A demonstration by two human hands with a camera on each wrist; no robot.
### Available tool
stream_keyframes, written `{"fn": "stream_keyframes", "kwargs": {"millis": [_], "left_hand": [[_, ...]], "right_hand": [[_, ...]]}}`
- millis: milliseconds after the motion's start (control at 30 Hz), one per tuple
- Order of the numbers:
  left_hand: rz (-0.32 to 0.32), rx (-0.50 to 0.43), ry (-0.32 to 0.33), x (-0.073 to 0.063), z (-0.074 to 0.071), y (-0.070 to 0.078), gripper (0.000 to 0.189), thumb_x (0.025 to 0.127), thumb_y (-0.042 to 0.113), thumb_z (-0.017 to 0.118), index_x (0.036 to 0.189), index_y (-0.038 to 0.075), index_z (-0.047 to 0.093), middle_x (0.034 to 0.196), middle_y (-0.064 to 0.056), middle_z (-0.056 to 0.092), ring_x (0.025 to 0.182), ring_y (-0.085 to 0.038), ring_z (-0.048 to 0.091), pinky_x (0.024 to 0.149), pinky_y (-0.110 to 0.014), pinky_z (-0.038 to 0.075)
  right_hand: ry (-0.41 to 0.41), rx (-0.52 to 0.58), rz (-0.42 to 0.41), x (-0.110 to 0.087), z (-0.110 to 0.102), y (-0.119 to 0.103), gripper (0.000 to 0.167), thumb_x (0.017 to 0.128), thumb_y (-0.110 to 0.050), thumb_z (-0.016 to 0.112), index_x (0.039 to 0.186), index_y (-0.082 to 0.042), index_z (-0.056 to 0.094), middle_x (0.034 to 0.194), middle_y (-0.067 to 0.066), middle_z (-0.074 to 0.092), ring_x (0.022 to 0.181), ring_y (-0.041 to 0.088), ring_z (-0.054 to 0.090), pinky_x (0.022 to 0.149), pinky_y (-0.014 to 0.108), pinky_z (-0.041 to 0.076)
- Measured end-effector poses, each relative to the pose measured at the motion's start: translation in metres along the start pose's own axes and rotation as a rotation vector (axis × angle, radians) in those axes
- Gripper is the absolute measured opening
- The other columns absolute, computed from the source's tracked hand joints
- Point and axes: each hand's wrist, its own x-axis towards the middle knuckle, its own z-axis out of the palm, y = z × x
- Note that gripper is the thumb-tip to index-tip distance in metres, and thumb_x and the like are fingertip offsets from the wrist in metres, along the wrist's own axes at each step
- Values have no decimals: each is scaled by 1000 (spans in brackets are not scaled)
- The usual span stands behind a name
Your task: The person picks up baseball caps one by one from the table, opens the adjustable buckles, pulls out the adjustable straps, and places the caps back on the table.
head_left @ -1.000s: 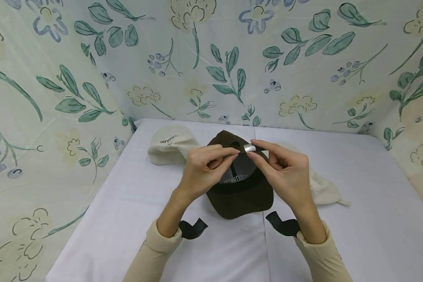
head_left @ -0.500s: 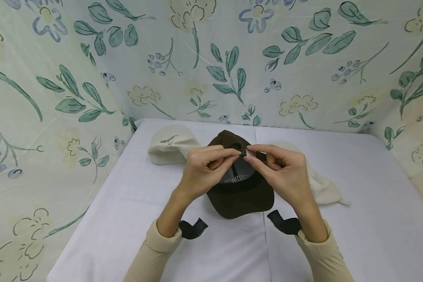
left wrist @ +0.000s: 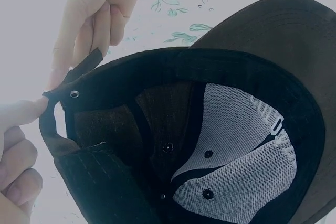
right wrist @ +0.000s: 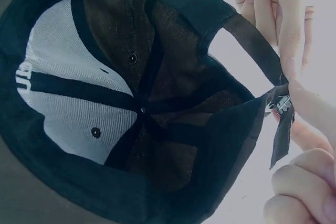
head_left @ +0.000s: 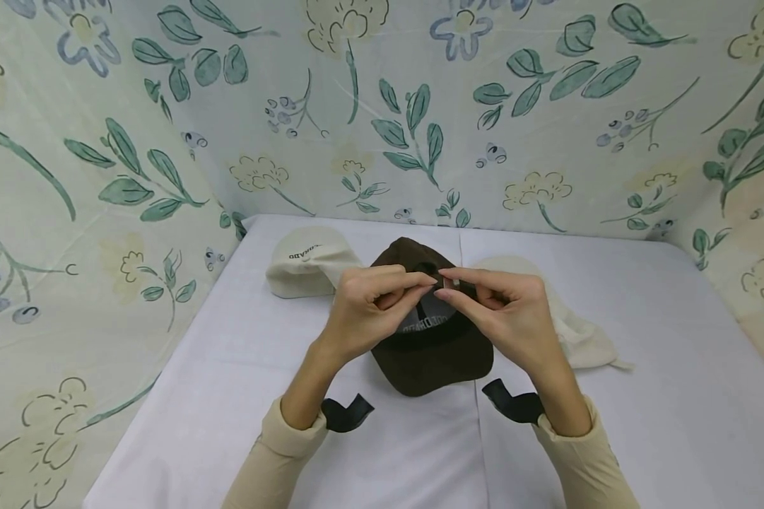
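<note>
A dark brown baseball cap point(head_left: 429, 364) hangs between both hands in the head view, brim toward me and lining upward. White mesh panels point(left wrist: 236, 116) and raised lettering show inside it. At the back opening, my left hand point(head_left: 372, 304) pinches the adjustment strap point(right wrist: 256, 48) between thumb and forefinger. My right hand point(head_left: 505, 304) pinches the strap's small metal buckle point(right wrist: 283, 104), close to the left fingertips. A loose strap end point(right wrist: 282, 140) hangs past the buckle in the right wrist view. Fingers partly hide the buckle.
A cream cap point(head_left: 308, 261) with dark lettering lies at the back left of the white-covered table point(head_left: 229, 396). More cream headwear point(head_left: 585, 336) lies behind my right hand, partly hidden. A floral cloth point(head_left: 382, 106) hangs behind the table.
My right hand has moved slightly left and down toward the left fingertips. The buckle has turned, so its broad shiny face no longer shows. The left hand stays nearly still.
</note>
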Motion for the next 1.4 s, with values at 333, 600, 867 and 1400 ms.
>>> {"fn": "stream_keyframes", "kwargs": {"millis": [333, 600, 867, 1400], "left_hand": [[1, 20, -7, 0, -1, 0, 13, 85, -9, 78, 94, -1, 81, 56, 0, 37, 54, -5, 30, 53, -19, 25], [10, 41, -10, -1, -3, -1, 11, 85, -10, 77, 94, -4, 80, 56, 0, 37, 54, -5, 30, 52, -19, 25], [23, 106, -9, -1, -4, -2, 10, 87, -7, 77, 95, -1, 81, 56, 0, 39, 53, -6, 30, 52, -18, 24], [40, 198, -11, -1, -5, -3, 10, 87, -6, 77, 95, 0, 81, 55, 1, 41, 52, -5, 32, 51, -17, 24]], "right_hand": [[11, -42, -17, 0, 0, -2, 28, 75, 7, 88, 101, -4, 82, 53, -5, 26, 49, 4, 21, 44, 24, 19], [17, -53, -14, 0, 1, -2, 27, 75, 5, 88, 100, -5, 82, 52, -6, 26, 49, 4, 21, 45, 24, 18], [14, -31, -6, 0, 2, -2, 24, 77, 5, 87, 99, -4, 82, 51, -6, 26, 48, 4, 19, 45, 24, 18], [18, -32, 5, 0, 4, -3, 19, 79, 3, 87, 95, -6, 82, 52, -4, 25, 49, 2, 19, 46, 22, 20]]}}
